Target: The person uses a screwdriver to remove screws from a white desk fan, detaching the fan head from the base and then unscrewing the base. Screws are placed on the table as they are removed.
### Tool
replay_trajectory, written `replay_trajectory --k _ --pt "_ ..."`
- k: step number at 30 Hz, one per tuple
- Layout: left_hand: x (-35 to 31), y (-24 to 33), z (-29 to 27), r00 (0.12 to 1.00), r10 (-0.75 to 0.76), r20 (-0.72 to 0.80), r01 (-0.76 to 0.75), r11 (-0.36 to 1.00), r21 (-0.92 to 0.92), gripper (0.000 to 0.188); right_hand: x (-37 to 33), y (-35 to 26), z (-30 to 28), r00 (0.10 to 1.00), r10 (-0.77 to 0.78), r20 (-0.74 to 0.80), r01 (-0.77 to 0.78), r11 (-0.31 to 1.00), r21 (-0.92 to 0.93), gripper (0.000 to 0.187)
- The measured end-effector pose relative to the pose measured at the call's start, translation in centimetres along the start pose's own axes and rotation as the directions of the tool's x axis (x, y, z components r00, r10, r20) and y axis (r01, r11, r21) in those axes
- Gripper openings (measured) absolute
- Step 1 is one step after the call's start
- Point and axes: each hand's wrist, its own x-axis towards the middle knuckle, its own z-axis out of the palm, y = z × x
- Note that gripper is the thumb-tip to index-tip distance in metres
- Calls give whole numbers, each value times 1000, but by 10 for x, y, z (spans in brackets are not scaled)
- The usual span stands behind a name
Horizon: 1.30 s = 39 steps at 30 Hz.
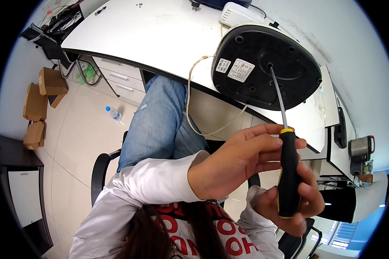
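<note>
A long screwdriver [288, 177] with a black and yellow handle is in both my hands. My left hand [229, 162] has its fingers closed around the collar end of the handle. Lower down, my right hand [309, 196] grips the handle near its butt. The metal shaft runs up to a recessed hole in the black underside of an appliance [255, 52], which rests tipped on the table with its base facing me. Two white labels [240, 70] are stuck on that base. How far the tip reaches into the hole is hidden.
A pale cord [188, 93] loops over the edge of the white table [138, 32]. Beyond the appliance lies a white box-shaped device [242, 15]. Small dark bits [139, 4] lie at the far side. Cardboard boxes [35, 101] and a water bottle [113, 113] are on the floor.
</note>
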Motion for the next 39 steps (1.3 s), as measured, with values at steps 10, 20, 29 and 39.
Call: replay_trajectory --k 10,20,29,39 --pt "3 -2 -6 998 -54 -23 56 987 153 54 -1 2 -17 990 -51 134 82 970 -231 69" --pt "0 -1 0 996 49 -76 -40 993 115 42 8 9 -24 975 -22 220 79 964 -256 64" --pt "-2 -5 -6 995 26 -94 2 959 283 58 5 0 0 930 194 311 -102 952 -289 31" --pt "6 -14 -17 957 288 -32 -260 903 341 48 -4 8 -2 980 66 189 -33 984 -176 46"
